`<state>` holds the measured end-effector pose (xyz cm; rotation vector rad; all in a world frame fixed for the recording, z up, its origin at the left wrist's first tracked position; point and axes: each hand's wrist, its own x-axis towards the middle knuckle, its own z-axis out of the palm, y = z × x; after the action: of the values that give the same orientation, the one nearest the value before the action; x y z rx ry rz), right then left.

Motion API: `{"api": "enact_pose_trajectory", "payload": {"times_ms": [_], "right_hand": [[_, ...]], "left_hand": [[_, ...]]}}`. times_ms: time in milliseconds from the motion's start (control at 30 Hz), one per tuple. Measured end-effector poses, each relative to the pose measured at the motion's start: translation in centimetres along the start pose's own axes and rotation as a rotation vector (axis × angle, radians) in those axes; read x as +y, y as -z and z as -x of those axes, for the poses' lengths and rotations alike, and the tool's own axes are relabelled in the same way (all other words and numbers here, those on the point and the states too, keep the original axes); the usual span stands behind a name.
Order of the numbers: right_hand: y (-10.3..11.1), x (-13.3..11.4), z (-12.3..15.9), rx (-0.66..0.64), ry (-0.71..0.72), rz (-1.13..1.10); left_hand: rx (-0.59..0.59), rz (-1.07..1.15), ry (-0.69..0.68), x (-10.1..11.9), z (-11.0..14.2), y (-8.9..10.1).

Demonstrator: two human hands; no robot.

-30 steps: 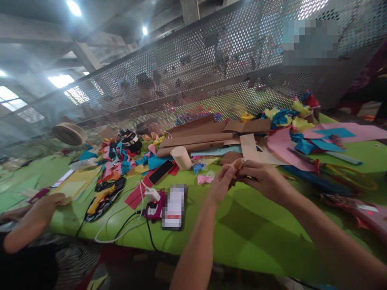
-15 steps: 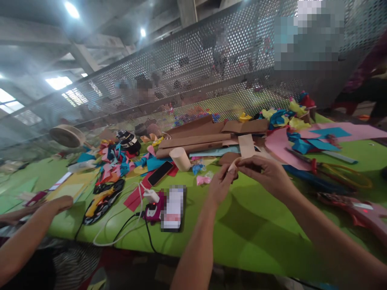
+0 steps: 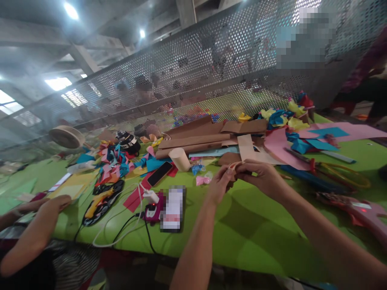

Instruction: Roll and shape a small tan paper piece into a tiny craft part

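Between my two hands is a small strip of tan paper [image 3: 236, 164], curled, its lower part hidden by fingers. My left hand [image 3: 223, 183] pinches its left end. My right hand [image 3: 262, 175] closes on the other end with thumb and fingertips. Both hands are above the green table [image 3: 242, 241]. Just left of them lies a small pink piece in clear wrap [image 3: 203, 179], with a blue one [image 3: 198, 168] behind it. A tan paper tube [image 3: 180, 159] stands farther left. Beyond the hands lies a flat tan paper strip [image 3: 246, 148].
A phone [image 3: 172, 209], a purple power strip [image 3: 153, 209] and loose cables lie left. Scissors [image 3: 313, 165] and a pink glue gun [image 3: 363, 211] lie right. Brown paper sheets [image 3: 196, 141] are stacked along a perforated metal screen [image 3: 181, 80]. A co-worker's arm [image 3: 39, 221] reaches in at left.
My hands have shifted slightly, and the tan strip now sits lower and more curled between the fingers. At left, the co-worker's arms have moved a little.
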<state>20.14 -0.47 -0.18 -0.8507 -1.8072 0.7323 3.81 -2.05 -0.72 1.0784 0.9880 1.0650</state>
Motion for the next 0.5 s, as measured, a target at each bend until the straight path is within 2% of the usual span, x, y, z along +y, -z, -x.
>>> {"api": "enact_pose_trajectory", "payload": {"times_ms": [133,500], "right_hand": [[-0.05,0.34,0.08,-0.032,0.018,0.021],[0.14,0.30,-0.07,-0.065,0.055,0.079]], "left_hand": [[0.054,0.001,-0.007,-0.03,-0.05,0.04],[-0.001,-0.054,-0.065,-0.41,-0.21,0.43]]}}
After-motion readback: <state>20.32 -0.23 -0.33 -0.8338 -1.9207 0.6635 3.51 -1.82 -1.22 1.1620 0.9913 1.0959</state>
